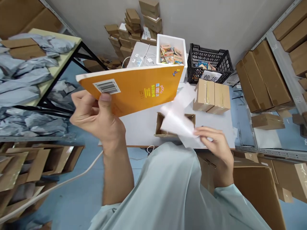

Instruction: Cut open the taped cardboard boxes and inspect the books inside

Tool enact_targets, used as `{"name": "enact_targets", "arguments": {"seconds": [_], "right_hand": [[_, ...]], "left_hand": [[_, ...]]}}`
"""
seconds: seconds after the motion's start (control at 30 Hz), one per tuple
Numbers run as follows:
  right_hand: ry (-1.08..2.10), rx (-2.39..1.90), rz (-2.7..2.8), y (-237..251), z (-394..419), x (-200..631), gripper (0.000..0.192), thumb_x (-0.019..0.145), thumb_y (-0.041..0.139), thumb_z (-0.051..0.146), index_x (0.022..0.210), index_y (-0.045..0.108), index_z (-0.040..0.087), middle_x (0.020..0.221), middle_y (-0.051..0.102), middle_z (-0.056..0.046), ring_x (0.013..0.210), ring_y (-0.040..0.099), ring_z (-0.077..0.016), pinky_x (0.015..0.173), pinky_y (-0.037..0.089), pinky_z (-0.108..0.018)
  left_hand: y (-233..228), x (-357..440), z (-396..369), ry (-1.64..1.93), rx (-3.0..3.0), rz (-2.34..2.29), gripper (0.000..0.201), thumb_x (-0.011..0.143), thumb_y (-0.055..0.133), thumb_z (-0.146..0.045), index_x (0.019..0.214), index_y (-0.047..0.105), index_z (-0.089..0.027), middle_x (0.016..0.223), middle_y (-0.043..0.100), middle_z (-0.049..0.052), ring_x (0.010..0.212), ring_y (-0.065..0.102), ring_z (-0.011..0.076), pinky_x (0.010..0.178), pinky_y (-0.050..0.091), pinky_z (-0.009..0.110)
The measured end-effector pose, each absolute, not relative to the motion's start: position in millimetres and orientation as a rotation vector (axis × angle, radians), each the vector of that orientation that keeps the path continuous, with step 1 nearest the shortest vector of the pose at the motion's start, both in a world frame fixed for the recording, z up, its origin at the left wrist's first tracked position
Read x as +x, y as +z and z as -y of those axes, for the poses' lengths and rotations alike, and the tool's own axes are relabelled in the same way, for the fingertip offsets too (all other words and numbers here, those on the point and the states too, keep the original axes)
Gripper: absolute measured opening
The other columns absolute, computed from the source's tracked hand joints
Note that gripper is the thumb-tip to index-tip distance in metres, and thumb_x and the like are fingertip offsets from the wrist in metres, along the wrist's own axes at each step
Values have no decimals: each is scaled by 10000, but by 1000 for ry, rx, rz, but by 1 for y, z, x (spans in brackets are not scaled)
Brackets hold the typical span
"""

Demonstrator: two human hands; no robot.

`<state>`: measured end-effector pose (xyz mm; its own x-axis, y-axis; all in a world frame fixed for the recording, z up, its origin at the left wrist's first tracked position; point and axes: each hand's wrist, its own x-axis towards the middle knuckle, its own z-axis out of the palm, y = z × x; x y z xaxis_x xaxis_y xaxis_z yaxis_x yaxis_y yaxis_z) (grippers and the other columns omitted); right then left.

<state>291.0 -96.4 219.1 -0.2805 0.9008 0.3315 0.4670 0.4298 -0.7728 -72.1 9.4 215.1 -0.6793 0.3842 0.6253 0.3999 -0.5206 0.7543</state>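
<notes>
Two hands work above a white table [144, 127]. The right hand [217, 145] pinches blurred white paper [178, 119] over an open carton [175, 126]. The left hand [96, 115] clamps an orange book [134, 89] aloft, long axis left-right, barcode label [106, 86] leftward; its lettering is unreadable. Beyond stands a black crate [208, 62].

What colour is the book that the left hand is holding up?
Orange, with a white barcode label near the thumb. The book shows best in the head view, held in the left hand.
</notes>
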Motion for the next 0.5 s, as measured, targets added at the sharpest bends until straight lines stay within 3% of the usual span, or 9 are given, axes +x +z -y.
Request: {"name": "enact_targets", "arguments": {"seconds": [0.1,0.2,0.33,0.4,0.5], "right_hand": [[844,-1142,2089,214,83,285,374,1035,618,138,1097,937,322,1170,910,-16,1037,885,-250,945,724,-383],[526,-1480,1994,195,56,270,397,1015,563,83,1113,914,242,1207,888,-102,1061,868,-295,985,711,-432],[220,-1918,2037,174,42,224,461,1099,469,75,1431,785,117,1513,709,-260,1101,820,-314,924,695,-435],[379,-1907,2319,162,44,200,446,1105,469,42,1424,776,100,1529,685,-266,1142,807,-308,912,677,-396],[815,-1777,2461,134,36,180,393,1028,516,-69,1171,850,81,1369,793,-224,1138,813,-289,955,627,-348]], "left_hand": [[212,-75,-7,-2441,-1238,1513,705,805,908,-863,876,816,-169,851,504,-5,882,469,168,873,502,330],[209,-74,-4,-2477,-1279,1477,690,794,947,-845,878,830,-170,849,512,-8,895,479,165,856,473,307],[205,-70,1,-2524,-1345,1428,584,834,995,-714,952,870,-155,860,457,-14,908,481,156,818,419,284],[205,-68,3,-2544,-1351,1415,549,851,1008,-665,969,877,-146,865,455,-14,901,481,151,804,405,281],[206,-65,6,-2550,-1351,1432,542,841,1017,-661,956,891,-146,857,519,-6,891,501,148,768,386,276]]}}
